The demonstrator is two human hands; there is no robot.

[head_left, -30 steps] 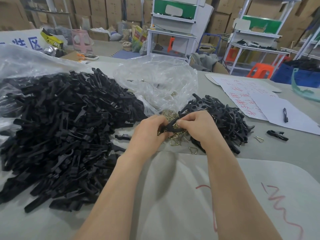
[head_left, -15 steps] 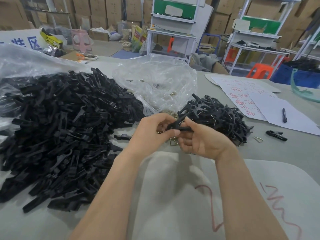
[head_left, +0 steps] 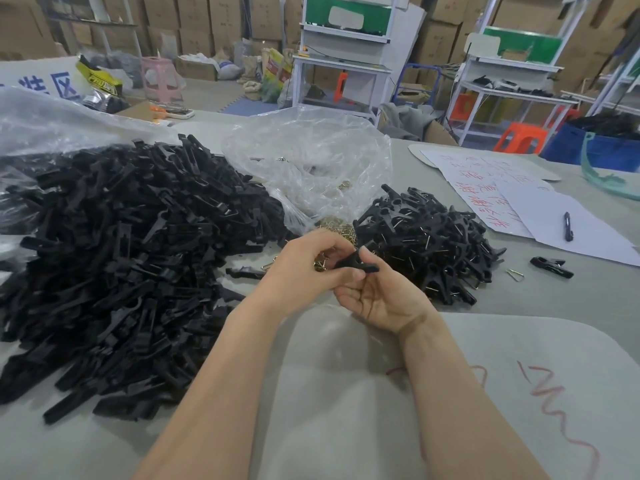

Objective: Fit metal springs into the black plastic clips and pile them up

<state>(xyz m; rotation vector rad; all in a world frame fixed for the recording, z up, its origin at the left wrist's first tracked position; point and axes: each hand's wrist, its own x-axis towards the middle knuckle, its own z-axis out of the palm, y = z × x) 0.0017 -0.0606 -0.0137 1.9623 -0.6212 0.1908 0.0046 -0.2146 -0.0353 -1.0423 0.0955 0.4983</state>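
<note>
**Clip's up off the springs now, but no idea if the spring's in yet**

A second ago both grips were down over the springs (head_left: 333, 224), knuckles up. Now my right grip (head_left: 384, 299) has rolled palm-up and come back toward me. The clip (head_left: 360, 266) sits up between the two, clear of the counter (head_left: 554, 299). My left grip (head_left: 304, 268) curls over its near end, and my right thumb and fingertips pinch the other end, so both are clenched on that one clip. My guess is I've grabbed a spring and I'm partway through pushing it in. If so, this one's close to going on the done pile (head_left: 426, 244) just right of my hands.

What I can't make out is the spring itself. My left fingers cover the spot where it'd sit, so I can't tell if it's seated, halfway or even there. The springs are mostly hidden behind my hands, with just a bit of gold showing. The big heap of bare clips (head_left: 121, 254) on the left runs off the edge of view. The bag (head_left: 311, 168) is too crinkly to see into.
</note>
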